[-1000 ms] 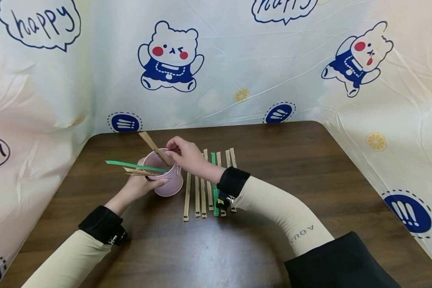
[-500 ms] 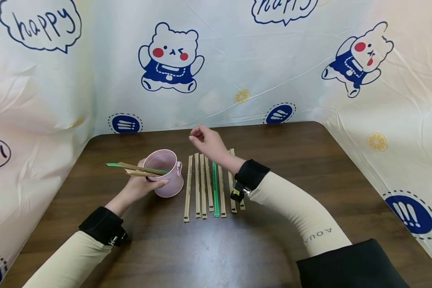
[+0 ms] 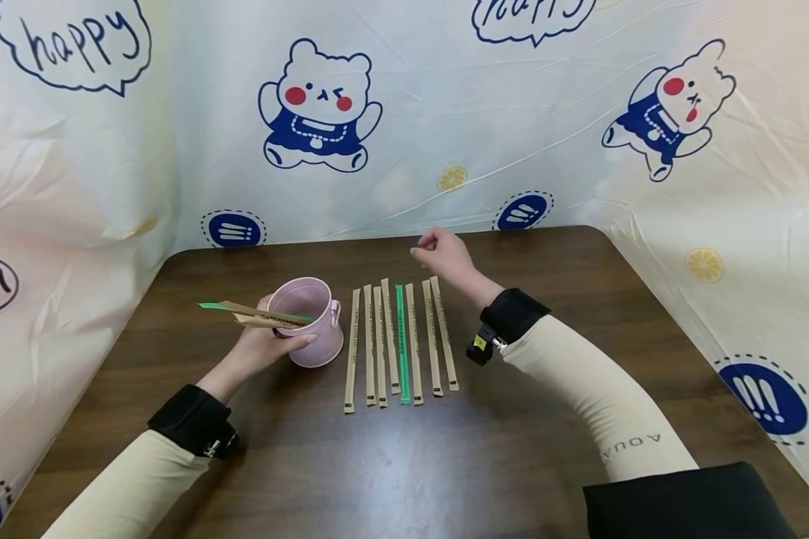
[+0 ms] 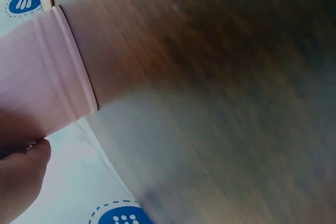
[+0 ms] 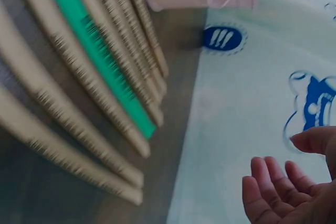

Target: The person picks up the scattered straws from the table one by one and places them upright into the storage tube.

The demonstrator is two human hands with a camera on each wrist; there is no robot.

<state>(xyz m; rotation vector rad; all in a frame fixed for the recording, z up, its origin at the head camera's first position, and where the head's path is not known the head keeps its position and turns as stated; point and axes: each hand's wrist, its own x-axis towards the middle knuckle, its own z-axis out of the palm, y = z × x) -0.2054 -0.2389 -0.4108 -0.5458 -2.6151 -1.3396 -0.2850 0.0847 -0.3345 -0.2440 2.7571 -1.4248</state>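
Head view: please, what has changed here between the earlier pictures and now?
The right hand moved rightward from the pink bucket, to near the far ends of the row of printed strips, holding nothing visible. A tan strip in the bucket tipped down leftward, across the green strip. The left hand kept its grip; the row stayed.

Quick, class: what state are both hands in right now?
Left hand: holding the pink bucket.
Right hand: open, fingers loosely curled, holding nothing.
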